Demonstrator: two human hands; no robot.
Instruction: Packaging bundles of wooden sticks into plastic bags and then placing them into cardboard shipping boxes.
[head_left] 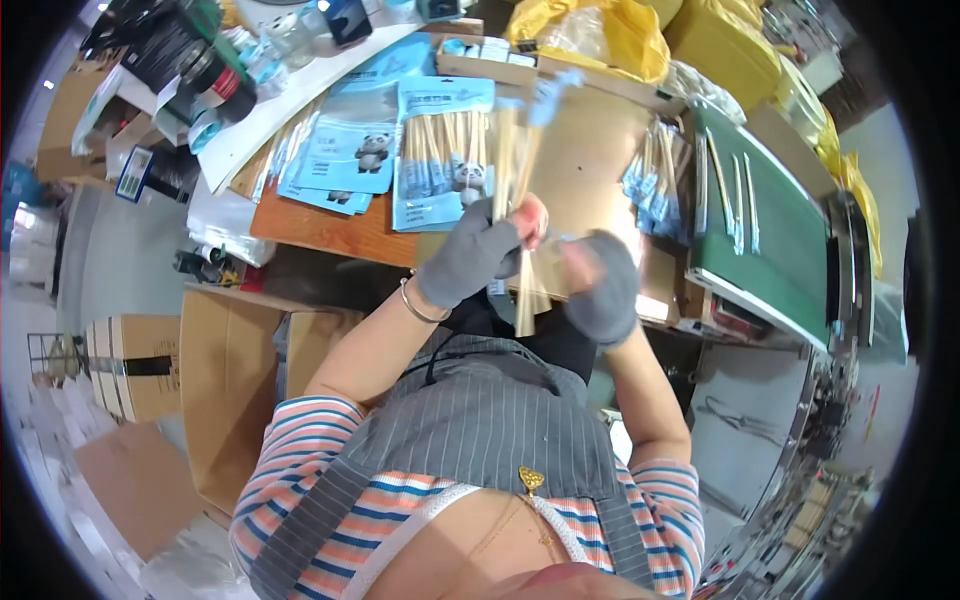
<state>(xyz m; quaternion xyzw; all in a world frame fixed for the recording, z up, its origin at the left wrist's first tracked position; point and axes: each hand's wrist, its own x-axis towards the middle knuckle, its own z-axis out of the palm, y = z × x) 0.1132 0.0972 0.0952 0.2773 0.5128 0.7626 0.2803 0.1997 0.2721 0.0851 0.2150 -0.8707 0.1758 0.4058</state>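
My left hand (470, 255), in a grey fingerless glove, is closed around a bundle of wrapped chopsticks (507, 155). The sticks stand nearly upright, pale wood in the middle, with a blurred blue wrapper end leaning right at the top. Just right of their lower ends is my right hand (607, 290), gloved the same way. Motion smears its fingers, so its grip cannot be made out. Behind the bundle lies a blue panda-printed pouch (445, 205) with chopsticks showing through its window. More wrapped chopsticks (657, 180) are piled on the table to the right.
Flat blue pouches (340, 150) overlap at the left. A green conveyor belt (765, 220) at the right carries several wrapped chopsticks. Yellow bags (590, 35) and a shallow cardboard tray (485, 62) stand at the back. An open cardboard box (230, 380) is at lower left.
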